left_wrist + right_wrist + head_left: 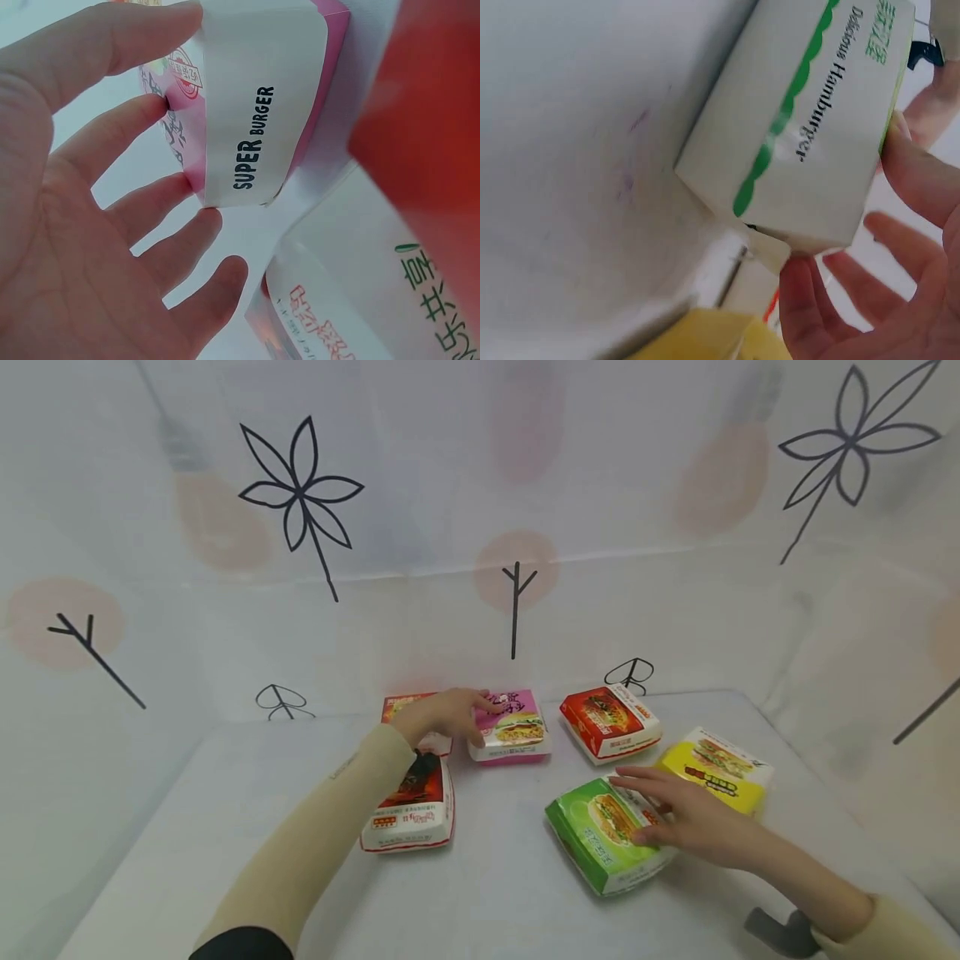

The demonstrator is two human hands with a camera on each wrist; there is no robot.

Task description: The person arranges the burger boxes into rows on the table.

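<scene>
At the back of the table, my left hand (444, 715) touches the left edge of a pink and white burger box (517, 727). In the left wrist view the fingers of that hand (112, 195) are spread along the box (255, 105), not curled round it. My right hand (697, 822) rests on the right side of a green burger box (603, 835), its fingers extended. The right wrist view shows the thumb and fingers of this hand (900, 277) at the edges of the box (802, 127).
Two red and white boxes, the nearer one (412, 814) in front of the other (405, 703), lie under and beside my left forearm. A red box (609, 722) stands at the back right, and a yellow box (716, 768) lies behind my right hand.
</scene>
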